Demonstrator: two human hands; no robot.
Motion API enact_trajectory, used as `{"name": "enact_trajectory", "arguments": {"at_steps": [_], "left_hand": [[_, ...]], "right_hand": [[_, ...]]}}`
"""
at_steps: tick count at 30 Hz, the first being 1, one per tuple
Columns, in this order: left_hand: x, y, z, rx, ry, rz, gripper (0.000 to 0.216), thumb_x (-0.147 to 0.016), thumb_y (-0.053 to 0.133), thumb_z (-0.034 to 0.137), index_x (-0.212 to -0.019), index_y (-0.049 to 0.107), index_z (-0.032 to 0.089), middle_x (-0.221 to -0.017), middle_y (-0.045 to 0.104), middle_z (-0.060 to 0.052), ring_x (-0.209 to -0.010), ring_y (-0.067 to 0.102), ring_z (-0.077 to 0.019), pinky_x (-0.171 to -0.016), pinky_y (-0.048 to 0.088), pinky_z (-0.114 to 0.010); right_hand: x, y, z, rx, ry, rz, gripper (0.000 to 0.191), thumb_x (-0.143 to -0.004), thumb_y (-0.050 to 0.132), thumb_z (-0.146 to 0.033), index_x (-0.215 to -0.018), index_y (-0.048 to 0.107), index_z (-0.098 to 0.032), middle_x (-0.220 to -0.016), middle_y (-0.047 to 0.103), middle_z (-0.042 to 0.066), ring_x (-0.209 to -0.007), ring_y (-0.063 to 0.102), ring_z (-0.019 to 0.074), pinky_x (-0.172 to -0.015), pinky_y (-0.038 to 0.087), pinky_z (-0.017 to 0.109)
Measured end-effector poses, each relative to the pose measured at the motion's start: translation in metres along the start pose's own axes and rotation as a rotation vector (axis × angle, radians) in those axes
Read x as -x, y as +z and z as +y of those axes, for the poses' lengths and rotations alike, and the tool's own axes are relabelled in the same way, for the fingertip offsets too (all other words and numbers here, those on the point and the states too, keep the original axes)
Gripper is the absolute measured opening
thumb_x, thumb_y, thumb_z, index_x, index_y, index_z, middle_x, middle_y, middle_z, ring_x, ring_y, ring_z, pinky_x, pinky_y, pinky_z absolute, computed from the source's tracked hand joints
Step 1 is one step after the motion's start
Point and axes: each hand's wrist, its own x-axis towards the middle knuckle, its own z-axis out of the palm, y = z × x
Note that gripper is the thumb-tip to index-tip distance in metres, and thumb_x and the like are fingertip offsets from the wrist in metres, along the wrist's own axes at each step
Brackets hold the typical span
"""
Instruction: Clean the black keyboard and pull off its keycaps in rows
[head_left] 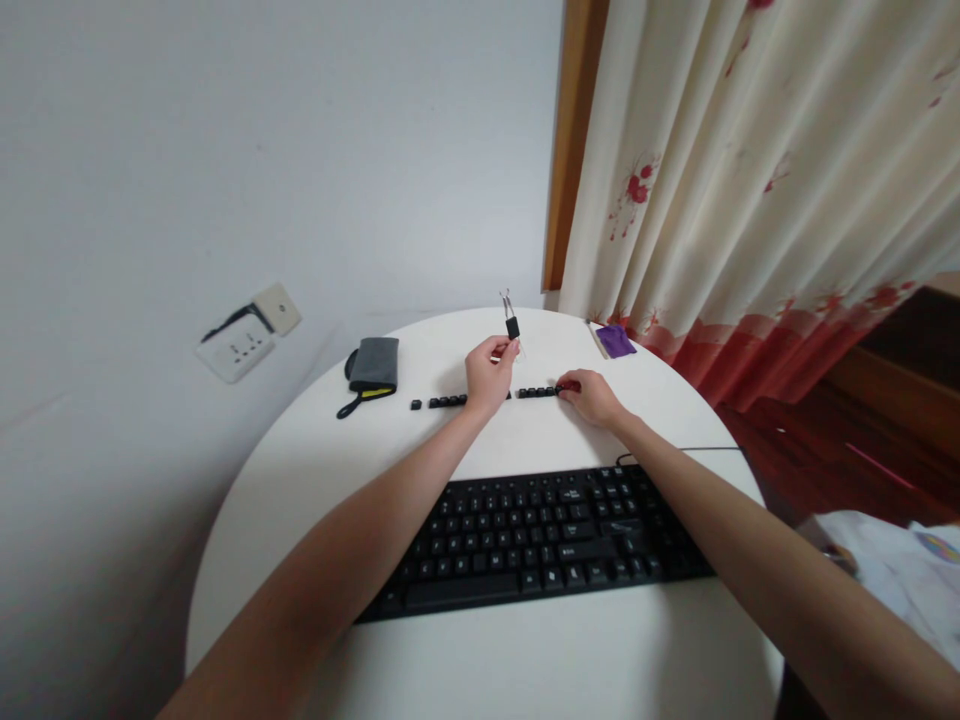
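My left hand is closed in a pinch around a keycap puller, whose black middle and thin wire ends point upward above the table. Behind that hand runs a row of loose black keycaps, partly hidden by it. My right hand is at the right end of the row, its fingers closed on a keycap that still stands in line with the others. Nearer to me lies a black keyboard; its top row looks bare of caps, and both forearms cover parts of it.
A grey pouch with a black loop lies at the left of the round white table. At the far right are a purple cloth and a thin brush-like stick. The keyboard's cable runs off the right edge. Wall and curtain stand behind.
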Motion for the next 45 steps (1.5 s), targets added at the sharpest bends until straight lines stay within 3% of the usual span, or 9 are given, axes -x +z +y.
{"name": "enact_trajectory", "arguments": {"at_steps": [16, 39, 45], "left_hand": [[0.000, 0.000, 0.002, -0.022, 0.011, 0.004, 0.018, -0.085, 0.064, 0.032, -0.081, 0.069, 0.016, -0.075, 0.070, -0.003, -0.071, 0.064, -0.0155, -0.065, 0.046, -0.025], [0.001, 0.002, -0.001, -0.035, 0.015, -0.014, 0.017, -0.085, 0.064, 0.032, -0.079, 0.068, 0.016, -0.074, 0.070, -0.004, -0.070, 0.063, -0.0158, -0.065, 0.045, -0.026], [0.003, 0.002, 0.002, -0.021, 0.001, -0.052, 0.019, -0.084, 0.065, 0.035, -0.081, 0.069, 0.016, -0.075, 0.070, -0.004, -0.071, 0.063, -0.0157, -0.064, 0.046, -0.026]], "right_hand": [[0.001, -0.003, 0.008, 0.058, 0.014, 0.013, 0.019, -0.078, 0.067, -0.011, -0.093, 0.076, -0.018, -0.092, 0.074, 0.007, -0.079, 0.064, 0.0188, -0.078, 0.047, 0.027], [0.004, -0.004, 0.005, 0.018, 0.001, 0.016, 0.018, -0.076, 0.069, -0.012, -0.092, 0.074, -0.017, -0.087, 0.073, 0.007, -0.076, 0.064, 0.0185, -0.076, 0.049, 0.029], [0.002, -0.023, -0.002, -0.065, 0.035, 0.085, 0.028, -0.077, 0.072, -0.020, -0.104, 0.070, -0.014, -0.093, 0.072, 0.009, -0.074, 0.065, 0.0173, -0.072, 0.052, 0.029]]}}
